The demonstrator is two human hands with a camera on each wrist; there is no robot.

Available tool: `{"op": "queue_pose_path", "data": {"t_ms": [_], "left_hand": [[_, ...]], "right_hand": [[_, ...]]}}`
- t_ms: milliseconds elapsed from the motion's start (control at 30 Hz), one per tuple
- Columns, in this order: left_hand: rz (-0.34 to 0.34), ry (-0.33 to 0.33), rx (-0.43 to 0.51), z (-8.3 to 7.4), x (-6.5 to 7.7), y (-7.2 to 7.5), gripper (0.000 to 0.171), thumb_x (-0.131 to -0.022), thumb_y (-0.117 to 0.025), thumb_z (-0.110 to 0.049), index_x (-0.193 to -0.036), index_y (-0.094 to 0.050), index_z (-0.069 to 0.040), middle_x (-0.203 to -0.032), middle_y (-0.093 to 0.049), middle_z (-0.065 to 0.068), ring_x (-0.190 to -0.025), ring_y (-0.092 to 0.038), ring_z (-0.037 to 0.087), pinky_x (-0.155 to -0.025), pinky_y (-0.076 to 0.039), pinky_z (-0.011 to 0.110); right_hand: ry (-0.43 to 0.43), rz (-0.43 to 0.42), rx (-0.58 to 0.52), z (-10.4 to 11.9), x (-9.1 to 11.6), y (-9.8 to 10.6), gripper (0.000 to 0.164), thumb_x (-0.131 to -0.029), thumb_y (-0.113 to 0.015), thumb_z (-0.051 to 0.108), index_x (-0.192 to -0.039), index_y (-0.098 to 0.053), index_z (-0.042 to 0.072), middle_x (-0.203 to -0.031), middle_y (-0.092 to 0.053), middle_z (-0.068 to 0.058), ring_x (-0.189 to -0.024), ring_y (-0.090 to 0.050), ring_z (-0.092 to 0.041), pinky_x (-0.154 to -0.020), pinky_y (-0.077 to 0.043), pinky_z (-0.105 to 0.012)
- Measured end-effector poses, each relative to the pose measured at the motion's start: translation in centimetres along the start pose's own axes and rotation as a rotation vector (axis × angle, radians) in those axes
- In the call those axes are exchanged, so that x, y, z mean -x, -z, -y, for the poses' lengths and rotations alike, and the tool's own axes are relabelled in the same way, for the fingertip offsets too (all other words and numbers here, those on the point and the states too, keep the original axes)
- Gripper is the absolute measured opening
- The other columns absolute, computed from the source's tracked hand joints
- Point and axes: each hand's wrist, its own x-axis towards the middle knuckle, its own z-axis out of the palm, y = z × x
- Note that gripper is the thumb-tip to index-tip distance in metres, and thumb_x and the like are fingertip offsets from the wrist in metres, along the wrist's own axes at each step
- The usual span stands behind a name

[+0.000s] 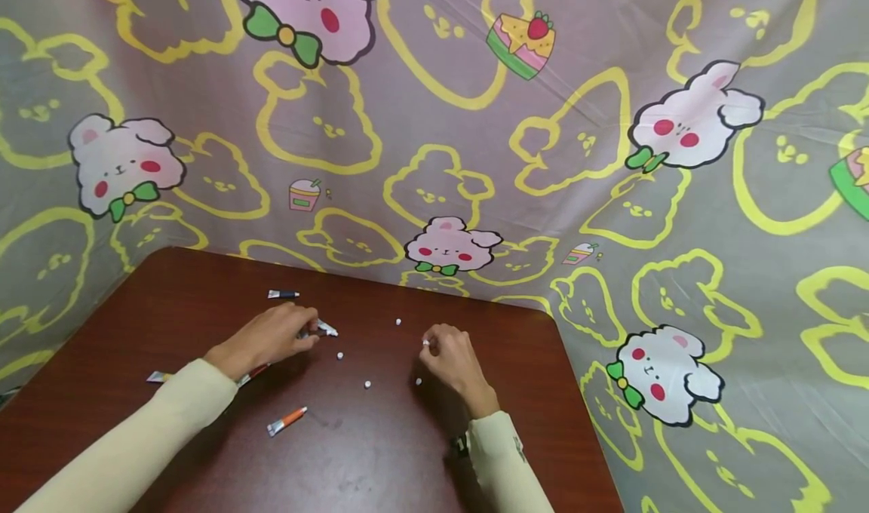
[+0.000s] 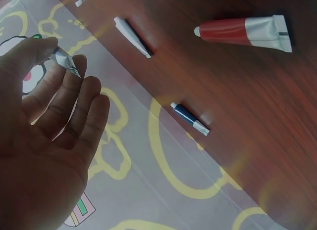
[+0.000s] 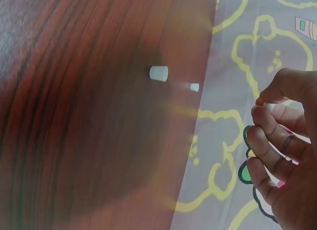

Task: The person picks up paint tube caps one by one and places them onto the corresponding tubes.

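My left hand (image 1: 274, 336) is raised over the table's far left part. Its thumb and fingertips pinch a small paint tube, whose silvery crimped end (image 2: 68, 62) shows in the left wrist view; the rest is hidden by the fingers. Close beside that hand lies a white paint tube (image 1: 327, 327). A red paint tube (image 2: 225, 32) is partly behind the left forearm in the head view. My right hand (image 1: 456, 358) pinches a small white cap (image 1: 426, 342) between thumb and index finger. Below it on the table sits another white cap (image 1: 419, 382).
More white caps (image 1: 367, 384) stand scattered between the hands. A dark blue tube (image 1: 284, 294) lies at the back, an orange tube (image 1: 287, 421) nearer the front, and another tube (image 1: 158, 377) far left. A patterned cloth (image 1: 448, 136) hangs around the brown table (image 1: 380, 460).
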Motion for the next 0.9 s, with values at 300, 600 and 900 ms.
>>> {"op": "queue_pose_path", "data": {"t_ms": [300,600,900], "left_hand": [[0.001,-0.007,0.011,-0.6,-0.2,-0.2,0.015,-0.095,-0.082,-0.019,-0.095,-0.067,-0.017,-0.086,-0.070,-0.003,-0.080,-0.053,0.012,-0.072,-0.048,0.036],[0.009,-0.024,-0.002,-1.1,-0.5,-0.6,0.015,-0.097,-0.082,-0.021,-0.097,-0.068,-0.018,-0.087,-0.069,-0.006,-0.083,-0.053,0.012,-0.071,-0.048,0.036],[-0.009,-0.066,-0.020,-1.5,-1.0,-0.9,0.017,-0.094,-0.084,-0.020,-0.096,-0.068,-0.017,-0.085,-0.069,-0.004,-0.082,-0.053,0.013,-0.071,-0.049,0.036]], "right_hand": [[0.078,-0.020,0.029,0.8,-0.1,-0.1,0.008,-0.081,-0.078,0.007,-0.086,-0.073,0.011,-0.078,-0.065,0.001,-0.071,-0.060,-0.014,-0.067,-0.051,-0.029],[0.093,-0.016,0.055,1.7,-0.2,-0.1,0.007,-0.082,-0.079,0.011,-0.087,-0.075,0.013,-0.078,-0.065,0.003,-0.073,-0.062,-0.014,-0.069,-0.047,-0.035],[0.083,-0.015,0.059,2.5,-0.3,-0.2,0.004,-0.084,-0.078,0.013,-0.087,-0.075,0.014,-0.079,-0.066,0.004,-0.075,-0.061,-0.014,-0.071,-0.044,-0.032]]}}
